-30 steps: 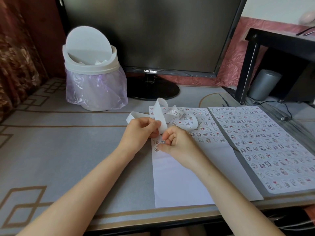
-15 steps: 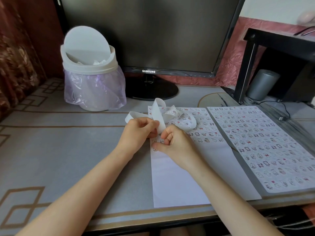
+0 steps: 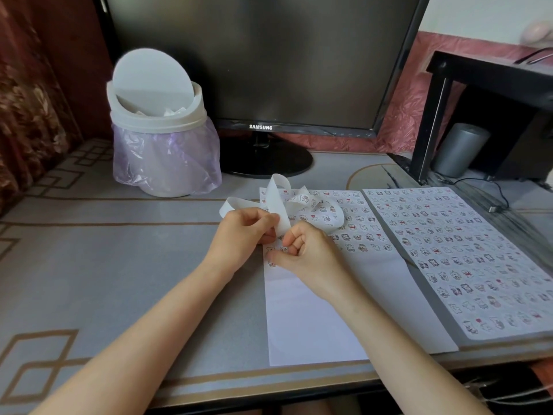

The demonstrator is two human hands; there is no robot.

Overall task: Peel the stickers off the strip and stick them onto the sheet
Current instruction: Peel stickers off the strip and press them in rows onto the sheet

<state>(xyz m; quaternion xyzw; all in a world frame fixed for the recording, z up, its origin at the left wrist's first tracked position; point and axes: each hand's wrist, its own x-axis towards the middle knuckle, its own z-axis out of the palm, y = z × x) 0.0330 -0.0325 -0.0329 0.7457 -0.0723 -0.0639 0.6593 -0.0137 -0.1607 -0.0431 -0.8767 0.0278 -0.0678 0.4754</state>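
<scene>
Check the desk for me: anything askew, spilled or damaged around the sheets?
Nothing spilled or damaged. The sticker strip curls in loose loops over the top of the half-filled sheet, normal for peeling. The left hand pinches it; the right hand works beside it.

Both forearms bare, no sleeves/jewellery visible.

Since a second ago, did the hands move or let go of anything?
The right hand slid a little left, closing up against the left hand at the strip. Nothing was let go: the left hand still pinches the strip. The sheet, bin and monitor stayed put.
</scene>
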